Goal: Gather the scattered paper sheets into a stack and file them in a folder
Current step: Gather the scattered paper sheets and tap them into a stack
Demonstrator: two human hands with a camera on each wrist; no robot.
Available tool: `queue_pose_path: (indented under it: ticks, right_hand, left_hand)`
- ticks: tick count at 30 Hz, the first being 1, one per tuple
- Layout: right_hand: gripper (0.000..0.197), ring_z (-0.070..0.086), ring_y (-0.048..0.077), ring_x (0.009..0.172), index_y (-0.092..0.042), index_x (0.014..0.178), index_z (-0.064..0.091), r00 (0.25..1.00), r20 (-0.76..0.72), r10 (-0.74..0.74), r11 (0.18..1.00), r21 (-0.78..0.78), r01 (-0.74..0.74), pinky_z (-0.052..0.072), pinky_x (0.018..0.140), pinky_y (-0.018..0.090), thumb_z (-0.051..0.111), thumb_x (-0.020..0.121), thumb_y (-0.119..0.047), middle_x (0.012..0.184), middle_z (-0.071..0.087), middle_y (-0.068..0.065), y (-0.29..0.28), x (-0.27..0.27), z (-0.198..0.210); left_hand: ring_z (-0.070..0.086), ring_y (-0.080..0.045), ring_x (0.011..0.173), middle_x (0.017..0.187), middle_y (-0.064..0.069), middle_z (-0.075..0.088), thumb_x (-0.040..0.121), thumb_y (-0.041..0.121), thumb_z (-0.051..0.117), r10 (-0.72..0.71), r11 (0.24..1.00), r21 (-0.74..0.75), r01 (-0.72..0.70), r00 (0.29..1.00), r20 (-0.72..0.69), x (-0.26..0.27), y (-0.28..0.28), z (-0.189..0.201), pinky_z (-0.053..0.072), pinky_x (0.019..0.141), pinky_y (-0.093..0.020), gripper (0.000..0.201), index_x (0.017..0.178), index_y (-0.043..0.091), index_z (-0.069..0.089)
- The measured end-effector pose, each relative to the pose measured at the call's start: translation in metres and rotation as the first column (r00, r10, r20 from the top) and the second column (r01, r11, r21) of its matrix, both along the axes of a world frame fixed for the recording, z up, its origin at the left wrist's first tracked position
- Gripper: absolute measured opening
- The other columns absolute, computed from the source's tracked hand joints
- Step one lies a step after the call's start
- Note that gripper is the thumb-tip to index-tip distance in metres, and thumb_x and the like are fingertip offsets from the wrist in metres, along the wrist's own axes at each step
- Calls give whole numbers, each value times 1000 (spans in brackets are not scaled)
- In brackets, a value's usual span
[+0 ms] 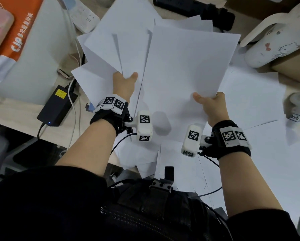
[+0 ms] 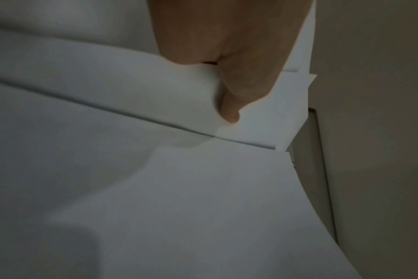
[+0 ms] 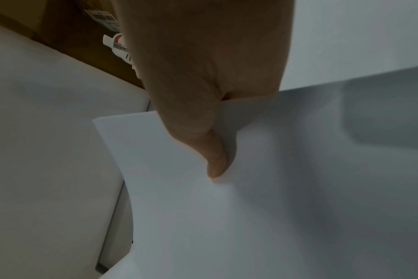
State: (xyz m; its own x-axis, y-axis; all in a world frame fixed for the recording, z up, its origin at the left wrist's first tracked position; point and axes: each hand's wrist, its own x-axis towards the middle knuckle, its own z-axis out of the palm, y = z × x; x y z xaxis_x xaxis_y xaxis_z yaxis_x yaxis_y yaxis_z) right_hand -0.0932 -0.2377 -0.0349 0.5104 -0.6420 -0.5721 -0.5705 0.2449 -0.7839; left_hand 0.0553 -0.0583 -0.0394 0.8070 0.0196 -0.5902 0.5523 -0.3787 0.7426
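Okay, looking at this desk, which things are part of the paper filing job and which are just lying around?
Part of the job:
left hand, pinching a fanned bunch of sheets
right hand, pinching a single sheet
loose sheets on the desk

Lying about:
power brick
power strip
orange paper pack
white bottle

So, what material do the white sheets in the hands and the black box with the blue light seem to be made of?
White sheets: thin matte paper, it seems; they bend and curl where the left hand and right hand pinch them. Black box: probably hard plastic with a dull, slightly smooth finish, with rigid straight edges, a yellow label and cables attached.
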Motion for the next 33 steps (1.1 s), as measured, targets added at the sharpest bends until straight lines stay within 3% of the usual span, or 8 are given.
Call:
queue_pose_path:
  ticks: [5, 9, 12, 16, 19, 23, 29, 33]
  right_hand:
    - [19, 62, 19, 72, 1, 101, 62, 999, 50, 19, 1000, 0, -19, 52, 74, 31, 68, 84, -4, 81, 64, 3, 11, -7, 9]
    - [34, 64, 20, 81, 5, 112, 58, 995, 96, -3, 999, 33, 0, 53, 72, 28, 71, 82, -7, 95, 66, 8, 25, -7, 18]
    - [20, 66, 11, 76, -5, 99, 61, 988, 151, 28, 999, 36, -34, 52, 68, 22, 71, 82, -7, 91, 67, 2, 38, -3, 31]
    - [10, 66, 7, 70, -5, 92, 64, 965, 254, 65, 998, 6, -69, 52, 66, 20, 69, 84, -6, 83, 68, -2, 55, 4, 54]
    - [11, 66, 8, 75, -12, 86, 58, 948, 317, 9, 1000, 14, -14, 53, 72, 23, 68, 85, -7, 86, 66, -1, 65, 10, 69]
    - [36, 64, 16, 98, -5, 111, 48, 914, 392, -104, 994, 66, 85, 52, 88, 28, 71, 84, -12, 106, 64, 4, 73, 17, 83]
    - [30, 62, 6, 87, -19, 90, 42, 869, 457, -191, 981, 52, 188, 52, 78, 19, 70, 84, -10, 96, 60, -4, 78, 18, 96]
    - [27, 60, 5, 77, -19, 82, 45, 872, 452, -186, 978, 5, 206, 51, 83, 25, 67, 86, -4, 85, 60, -5, 83, 7, 90]
  left_hand:
    - [46, -21, 104, 106, -4, 42, 94, 22, 55, 71, 993, 79, -87, 979, 193, 6, 23, 18, 37, 91, -24, 34, 118, 4, 39]
    - [42, -12, 99, 103, 5, 37, 95, 19, 54, 95, 992, 51, -118, 941, 324, 7, 46, 39, 32, 79, -12, 35, 123, 2, 40]
    - [41, -11, 93, 98, 3, 37, 94, 24, 56, 92, 996, -22, -89, 949, 302, 9, 61, 57, 39, 83, -16, 38, 118, 4, 36]
    - [44, 2, 74, 84, 11, 41, 90, 26, 63, 32, 990, -143, 6, 965, 260, 3, 77, 84, 39, 60, -6, 33, 100, 12, 34]
    - [53, 1, 80, 88, 11, 52, 88, 20, 67, 18, 967, -250, 44, 970, 242, -2, 86, 108, 50, 82, -17, 27, 86, 21, 39]
    - [63, -22, 105, 110, -9, 63, 70, 27, 78, 4, 936, -343, 80, 972, 236, -2, 93, 134, 47, 100, -44, 41, 91, 18, 44]
    - [62, -21, 109, 111, -7, 65, 57, 25, 81, 11, 882, -460, 100, 972, 233, 1, 91, 149, 45, 103, -41, 59, 103, 11, 48]
    - [56, -27, 118, 121, -12, 59, 35, 48, 81, 4, 898, -429, 97, 974, 228, -5, 87, 141, 41, 106, -43, 106, 124, 1, 47]
